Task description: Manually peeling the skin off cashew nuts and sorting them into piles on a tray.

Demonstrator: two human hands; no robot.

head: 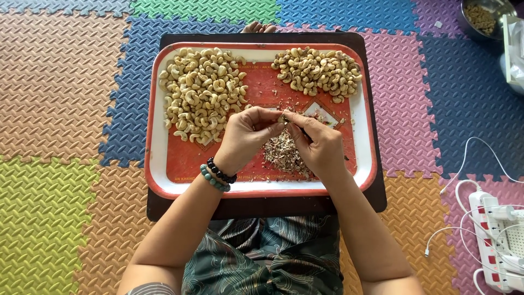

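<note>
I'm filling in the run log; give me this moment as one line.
left hand: pinching cashew | right hand: working same cashew | below: skin scraps | tray: two cashew piles

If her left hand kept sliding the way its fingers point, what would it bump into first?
The left hand points right, toward the right hand. Their fingertips already meet around a small cashew, so it would likely press into that nut and the right hand first. How high they are above the tray is unclear.
</note>
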